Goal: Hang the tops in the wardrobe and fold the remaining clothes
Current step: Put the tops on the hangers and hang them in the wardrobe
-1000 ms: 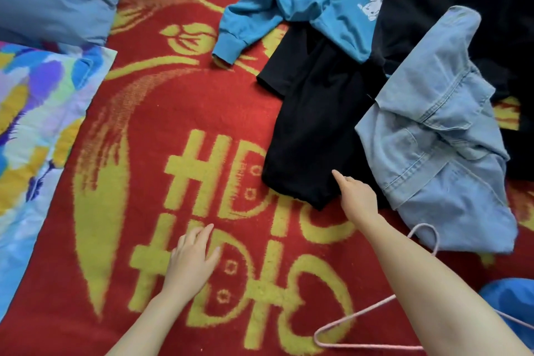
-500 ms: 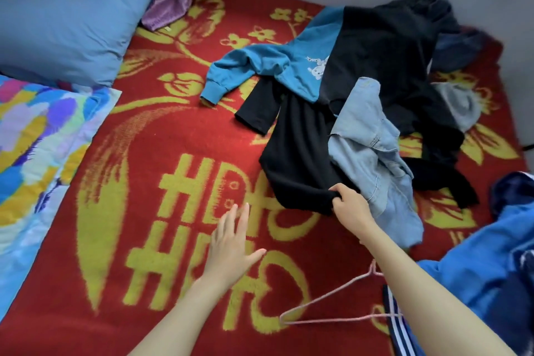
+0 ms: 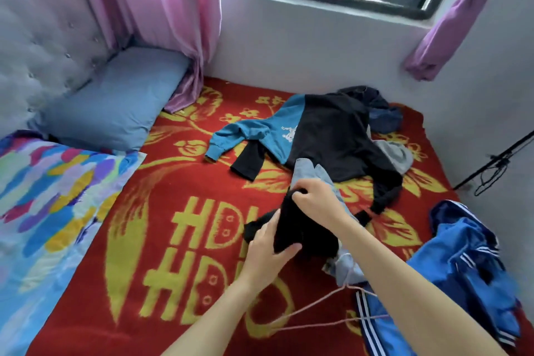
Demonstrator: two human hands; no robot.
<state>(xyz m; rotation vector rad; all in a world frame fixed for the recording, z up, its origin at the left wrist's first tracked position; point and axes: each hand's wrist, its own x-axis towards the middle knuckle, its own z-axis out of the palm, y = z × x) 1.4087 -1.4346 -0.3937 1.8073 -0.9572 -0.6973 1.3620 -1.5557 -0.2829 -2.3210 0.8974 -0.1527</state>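
Black garment (image 3: 306, 233) is now gripped by both curled hands: right hand (image 3: 316, 199) at its top, left hand (image 3: 267, 253), earlier flat on the red blanket (image 3: 161, 191), lower down. It is drawn off the clothes pile (image 3: 332, 130); hanging is judged next.

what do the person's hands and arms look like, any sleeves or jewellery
The left hand and right hand are bare: no gloves, rings or watch show. Both forearms are bare too, with no sleeve in view.
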